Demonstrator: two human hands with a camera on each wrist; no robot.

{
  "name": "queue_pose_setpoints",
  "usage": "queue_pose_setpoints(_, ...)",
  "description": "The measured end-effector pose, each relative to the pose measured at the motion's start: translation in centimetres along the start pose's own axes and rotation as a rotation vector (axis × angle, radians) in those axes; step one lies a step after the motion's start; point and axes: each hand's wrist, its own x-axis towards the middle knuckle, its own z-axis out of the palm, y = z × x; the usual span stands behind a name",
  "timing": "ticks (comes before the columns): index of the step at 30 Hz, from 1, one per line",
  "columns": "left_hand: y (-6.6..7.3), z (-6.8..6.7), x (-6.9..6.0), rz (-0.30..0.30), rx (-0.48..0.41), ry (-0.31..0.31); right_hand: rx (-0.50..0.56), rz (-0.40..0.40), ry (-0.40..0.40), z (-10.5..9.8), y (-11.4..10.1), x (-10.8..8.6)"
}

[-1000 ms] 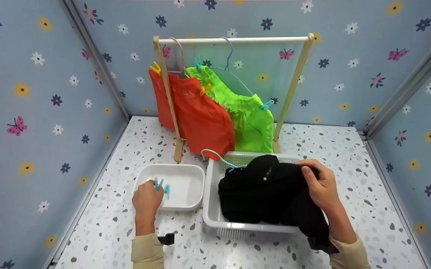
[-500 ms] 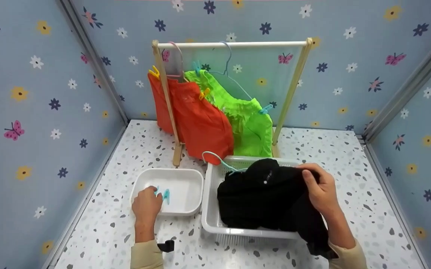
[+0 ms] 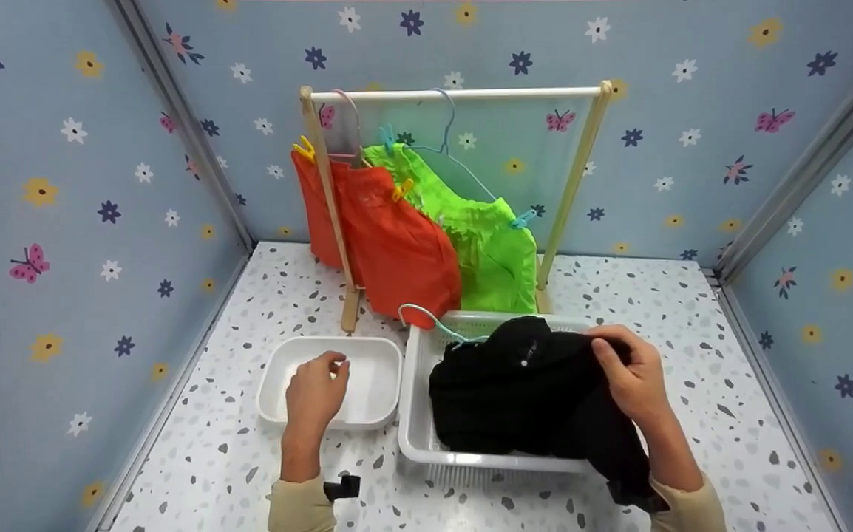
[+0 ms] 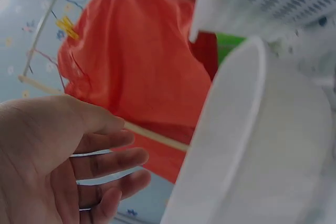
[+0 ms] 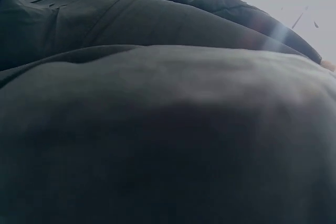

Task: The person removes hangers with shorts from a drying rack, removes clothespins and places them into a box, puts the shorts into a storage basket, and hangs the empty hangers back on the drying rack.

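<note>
Head view: one black garment (image 3: 515, 399), bunched over a white basket (image 3: 497, 462), its right-hand part draped past the rim; its upper right edge is pinched between thumb and fingers by the right hand (image 3: 637, 373). One mint hanger (image 3: 435, 320), hook exposed at the basket's rear left corner, remainder covered by black cloth. One white tray (image 3: 376, 369), placed just beside the basket; above it the left hand (image 3: 315, 390) is held, fingers loosely bent, thumb and forefinger tips slightly parted. Whether anything is concealed in that palm cannot be told; nothing held is shown by the left wrist view. One rack (image 3: 471, 94), behind, hung with a red garment (image 3: 397, 229) and a green garment (image 3: 500, 251). Hazards, as judged: should the right-hand pinch be slackened, the black garment could be pulled off the hanger by its own draped weight; if lifted carelessly, the hook could be snagged in the red hem; by a low left wrist, the tray could be tipped.
</note>
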Motion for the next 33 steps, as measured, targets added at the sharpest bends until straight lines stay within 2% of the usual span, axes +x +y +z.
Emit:
queue_pose_setpoints(3,1.2,0.2,-0.3,0.068,-0.039,0.022,-0.028,0.004,-0.012,-0.1,-0.3,0.1)
queue_pose_setpoints(7,2.8,1.1,-0.7,0.15,-0.091,0.019,-0.125,0.005,-0.034,-0.2,-0.9,0.5)
queue_pose_setpoints(10,3.9,2.2,-1.0,0.205,-0.13,-0.01,-0.189,0.001,-0.047,-0.4,-1.3,0.6)
queue_pose_setpoints(16,5.5,3.8,-1.6,0.291,-0.168,-0.076,-0.312,-0.013,-0.115,-1.3,0.3,0.5)
queue_pose_setpoints(19,6.2,4.4,-1.8,0.319,-0.174,-0.112,-0.412,-0.052,-0.169,-1.7,0.8,0.5)
queue_pose_setpoints(25,7.2,5.7,-1.6,0.354,-0.201,-0.174,-0.693,-0.179,-0.235,-1.8,0.7,0.6)
queue_pose_setpoints(29,7.4,6.6,-1.3,0.369,-0.226,-0.192,-0.83,-0.187,-0.247,-1.2,0.8,0.4)
queue_pose_setpoints(33,7.5,7.2,-1.1,0.38,-0.24,-0.197,-0.889,-0.191,-0.216,-1.0,1.5,0.0)
